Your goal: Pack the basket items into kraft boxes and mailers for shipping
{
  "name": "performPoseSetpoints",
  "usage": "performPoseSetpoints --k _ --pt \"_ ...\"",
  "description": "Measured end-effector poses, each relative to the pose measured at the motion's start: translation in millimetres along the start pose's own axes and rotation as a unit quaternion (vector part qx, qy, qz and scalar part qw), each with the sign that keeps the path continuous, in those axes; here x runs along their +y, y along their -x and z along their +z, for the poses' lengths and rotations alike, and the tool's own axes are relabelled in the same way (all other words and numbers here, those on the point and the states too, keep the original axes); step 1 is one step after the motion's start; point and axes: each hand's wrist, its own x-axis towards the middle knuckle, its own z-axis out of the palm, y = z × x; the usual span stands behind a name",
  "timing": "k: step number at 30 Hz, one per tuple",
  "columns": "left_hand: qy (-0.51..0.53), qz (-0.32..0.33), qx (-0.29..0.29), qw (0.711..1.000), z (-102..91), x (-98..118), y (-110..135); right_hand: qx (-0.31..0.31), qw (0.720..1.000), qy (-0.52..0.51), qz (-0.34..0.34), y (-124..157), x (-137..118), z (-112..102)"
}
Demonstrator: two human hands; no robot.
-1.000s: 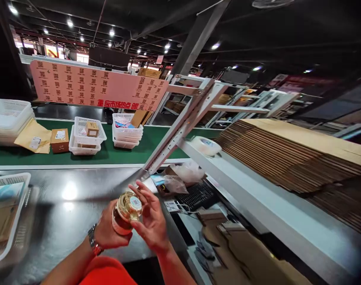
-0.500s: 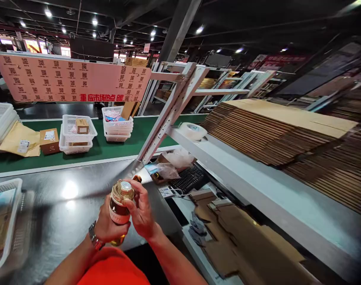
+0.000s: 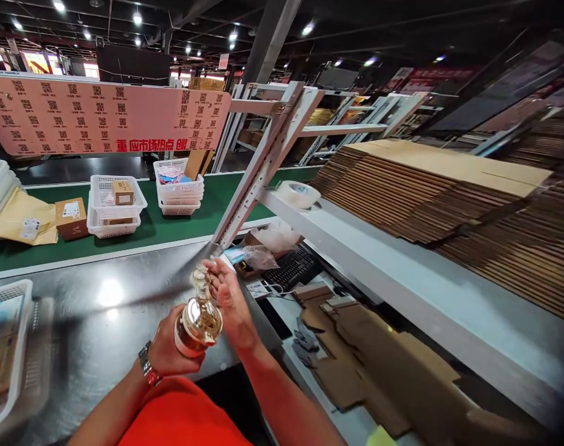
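A small glass bottle of amber liquid with a gold neck is held over the near edge of the steel worktop. My left hand, a watch on its wrist, is wrapped round the bottle's lower body. My right hand lies along the bottle's right side with its fingers closed on the neck and cap. The bottle tilts away from me, cap pointing forward.
White basket with goods at the near left. Green conveyor belt carries white baskets, a small carton and a padded envelope. Right: keyboard, tape roll on a white shelf, stacked flat cardboard, folded cartons below.
The bottle tipped from upright to lying forward in my hands, and my right hand slid up from its cap side to its neck. My view shifted slightly to the right.
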Motion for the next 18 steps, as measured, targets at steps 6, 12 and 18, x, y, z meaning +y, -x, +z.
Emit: performPoseSetpoints --k 6,12,18 --pt "-0.038 0.027 0.035 0.998 -0.9 -4.4 2.0 -0.100 0.950 0.215 -0.205 15.7 -13.2 -16.5" --pt "-0.040 0.054 0.051 0.996 3.0 -4.6 3.5 -0.092 0.971 0.150 -0.159 29.1 -8.2 -4.5" --pt "-0.029 0.070 0.042 0.996 2.2 2.2 6.0 -0.044 0.992 0.029 -0.116 41.5 -5.3 10.2"
